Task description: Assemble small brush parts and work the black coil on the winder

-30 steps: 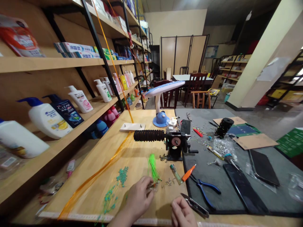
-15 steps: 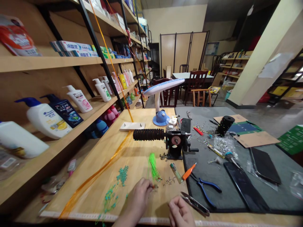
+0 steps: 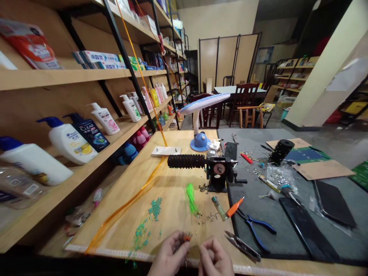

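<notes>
My left hand [image 3: 171, 253] is closed at the table's front edge. Between its thumb and fingers is a small orange piece [image 3: 186, 238] with short thin ends sticking up; its kind is too small to tell. Close by on the right, my right hand [image 3: 216, 258] has its fingers pinched together, and whatever may be in them is hidden. Beyond the hands lie a bundle of bright green strands [image 3: 192, 200] and small metal bits [image 3: 211, 217]. Left of them are turquoise beads [image 3: 155, 208] and a tangle of green line with beads [image 3: 142, 232].
Tweezers [image 3: 243, 246], blue-handled pliers [image 3: 260, 229], an orange-handled tool [image 3: 235, 207] and a lighter [image 3: 219, 209] lie to the right. A black hand-crank winder [image 3: 217, 174] stands behind, near a blue lamp [image 3: 199, 142]. Orange strands [image 3: 126, 203] cross the left side.
My left hand has drawn back toward the table edge and turned, with the orange piece now in its pinch. My right hand is slightly closer to it. The view has shifted a little left.
</notes>
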Motion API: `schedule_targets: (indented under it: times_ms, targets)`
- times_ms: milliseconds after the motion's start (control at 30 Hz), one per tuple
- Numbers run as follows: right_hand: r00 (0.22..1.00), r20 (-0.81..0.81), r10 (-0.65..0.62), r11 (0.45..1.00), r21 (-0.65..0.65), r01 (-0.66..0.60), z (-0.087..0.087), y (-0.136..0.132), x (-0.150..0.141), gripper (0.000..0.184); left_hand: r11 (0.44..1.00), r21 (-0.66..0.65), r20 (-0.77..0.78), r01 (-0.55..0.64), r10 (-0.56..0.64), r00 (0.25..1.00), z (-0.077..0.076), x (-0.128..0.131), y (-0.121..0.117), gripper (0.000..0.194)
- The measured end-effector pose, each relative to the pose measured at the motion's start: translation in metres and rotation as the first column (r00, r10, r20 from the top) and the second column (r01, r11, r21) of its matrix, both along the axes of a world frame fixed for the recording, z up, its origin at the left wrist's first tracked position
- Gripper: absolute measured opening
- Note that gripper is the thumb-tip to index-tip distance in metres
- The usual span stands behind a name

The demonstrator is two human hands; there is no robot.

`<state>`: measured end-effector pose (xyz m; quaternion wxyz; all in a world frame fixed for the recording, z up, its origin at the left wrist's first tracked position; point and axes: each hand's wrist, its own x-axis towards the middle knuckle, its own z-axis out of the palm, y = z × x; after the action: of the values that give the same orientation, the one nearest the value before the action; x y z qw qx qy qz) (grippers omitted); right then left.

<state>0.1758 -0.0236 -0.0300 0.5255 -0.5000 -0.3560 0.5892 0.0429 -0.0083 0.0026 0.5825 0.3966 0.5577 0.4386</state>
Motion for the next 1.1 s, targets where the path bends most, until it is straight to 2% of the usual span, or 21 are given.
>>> schedule_targets:
  times_ms: [100, 233, 333, 467, 667, 867, 1000, 1100]
  targets:
    - [1.000, 0.023, 0.017, 1.000, 0.003, -0.018, -0.001, 0.000, 0.001, 0.057, 0.994, -0.099, 0.106, -0.045, 0.056, 0.993, -0.011, 0.002, -0.009, 0.048]
    - [0.999, 0.014, 0.036, 0.999, -0.037, -0.035, -0.002, 0.002, 0.001, 0.056, 0.986, -0.163, 0.195, -0.038, 0.070, 0.978, -0.017, 0.003, -0.015, 0.047]
    - [0.996, -0.033, 0.082, 0.993, -0.084, -0.085, -0.006, 0.002, -0.001, 0.059, 0.993, -0.119, 0.189, -0.013, 0.035, 0.981, -0.017, 0.005, -0.017, 0.047]
    - [0.991, -0.073, 0.115, 0.987, -0.106, -0.122, -0.009, 0.001, -0.003, 0.060, 1.000, 0.001, 0.102, -0.006, 0.006, 0.995, -0.016, 0.006, -0.018, 0.045]
    - [0.993, -0.076, 0.093, 0.989, -0.105, -0.100, -0.011, -0.001, -0.005, 0.059, 1.000, 0.016, 0.094, 0.020, -0.022, 0.995, -0.020, 0.005, -0.019, 0.041]
    - [0.995, -0.090, 0.040, 0.995, -0.083, -0.048, -0.007, -0.001, -0.007, 0.058, 0.992, -0.107, 0.249, -0.068, 0.093, 0.964, -0.029, 0.011, -0.021, 0.046]
    - [0.991, -0.132, 0.037, 0.991, -0.120, -0.053, -0.004, -0.003, -0.009, 0.060, 0.972, -0.219, 0.316, -0.083, 0.151, 0.937, -0.023, 0.013, -0.020, 0.044]
    - [0.989, -0.140, 0.045, 0.989, -0.131, -0.063, -0.003, -0.003, -0.009, 0.061, 0.972, -0.232, 0.366, -0.048, 0.133, 0.921, -0.018, 0.011, -0.020, 0.039]
